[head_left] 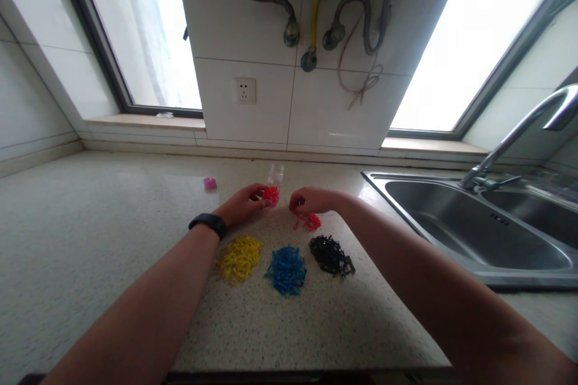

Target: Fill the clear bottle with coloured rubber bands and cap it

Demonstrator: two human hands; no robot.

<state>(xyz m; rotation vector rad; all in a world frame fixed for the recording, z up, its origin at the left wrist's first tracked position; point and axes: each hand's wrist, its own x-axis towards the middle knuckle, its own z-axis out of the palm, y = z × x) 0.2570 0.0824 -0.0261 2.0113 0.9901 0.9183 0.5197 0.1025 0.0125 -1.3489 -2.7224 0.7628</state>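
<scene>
My left hand (pixel 253 200) is closed round the lower part of a small clear plastic bag (pixel 276 173), where a clump of red pieces (pixel 271 195) shows. Just to the right, my right hand (pixel 303 200) is pinched, with a bit of red at its fingertips. Below those fingers lies a small heap of loose red pieces (pixel 312 221). Nearer to me are three more heaps of similar small, thin pieces: yellow (pixel 241 258), blue (pixel 287 271) and black (pixel 332 255). Their exact kind is too small to tell.
A pink object (pixel 210 183) lies left of my hands on the speckled countertop (pixel 112 210). At the right is a steel double sink (pixel 469 222) with a tall faucet (pixel 519 126). A wall socket (pixel 244 91) and hoses (pixel 316 6) are on the tiled wall behind.
</scene>
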